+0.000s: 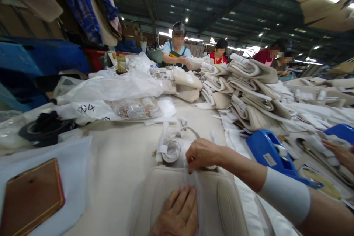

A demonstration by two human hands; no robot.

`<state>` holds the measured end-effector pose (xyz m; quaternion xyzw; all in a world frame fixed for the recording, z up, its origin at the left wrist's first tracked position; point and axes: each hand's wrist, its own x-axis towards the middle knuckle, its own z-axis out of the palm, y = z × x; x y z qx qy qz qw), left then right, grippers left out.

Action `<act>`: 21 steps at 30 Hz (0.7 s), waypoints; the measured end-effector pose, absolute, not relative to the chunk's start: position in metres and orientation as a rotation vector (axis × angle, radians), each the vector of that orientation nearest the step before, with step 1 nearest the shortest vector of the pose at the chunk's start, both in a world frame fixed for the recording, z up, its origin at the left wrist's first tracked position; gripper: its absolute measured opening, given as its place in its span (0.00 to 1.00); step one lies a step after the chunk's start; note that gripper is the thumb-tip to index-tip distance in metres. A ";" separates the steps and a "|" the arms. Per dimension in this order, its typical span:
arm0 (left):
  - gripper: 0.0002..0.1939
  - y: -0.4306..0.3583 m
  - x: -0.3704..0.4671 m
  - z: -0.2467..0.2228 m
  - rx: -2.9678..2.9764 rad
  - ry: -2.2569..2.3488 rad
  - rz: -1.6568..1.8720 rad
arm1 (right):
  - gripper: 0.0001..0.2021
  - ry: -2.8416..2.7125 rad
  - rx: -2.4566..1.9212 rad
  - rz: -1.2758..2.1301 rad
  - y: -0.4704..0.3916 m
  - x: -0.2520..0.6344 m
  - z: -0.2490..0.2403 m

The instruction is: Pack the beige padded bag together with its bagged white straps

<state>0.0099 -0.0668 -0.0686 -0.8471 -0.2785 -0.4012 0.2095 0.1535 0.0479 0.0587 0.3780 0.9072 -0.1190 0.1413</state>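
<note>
Tape dispenser right of cushion, phone left

Cream cover looking like matt, smooth leatherette; dispenser being seen as glossy blue plastic; bags appearing thin, crinkled, translucent plastic; board showing brown sheen.

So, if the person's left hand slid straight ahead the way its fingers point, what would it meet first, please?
Probably the right hand, pinching a thin translucent white strip on the padded beige leather cushion cover just beyond the left hand. Further on lies a coiled white cord; depth is uncertain.
</note>
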 end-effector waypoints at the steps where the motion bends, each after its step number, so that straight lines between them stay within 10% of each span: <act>1: 0.12 -0.067 0.010 -0.069 -2.353 -0.773 -1.123 | 0.07 2.617 1.115 -0.375 0.051 0.155 0.057; 6: 0.13 -0.067 0.010 -0.066 -2.359 -0.762 -1.133 | 0.19 2.639 1.348 -0.296 0.071 0.170 0.047; 10: 0.13 -0.067 0.010 -0.065 -2.361 -0.759 -1.125 | 0.03 2.731 1.467 -0.076 0.060 0.175 0.049; 21: 0.11 -0.071 0.015 -0.080 -2.272 -0.948 -1.343 | 0.14 3.365 1.112 0.174 -0.081 0.184 -0.029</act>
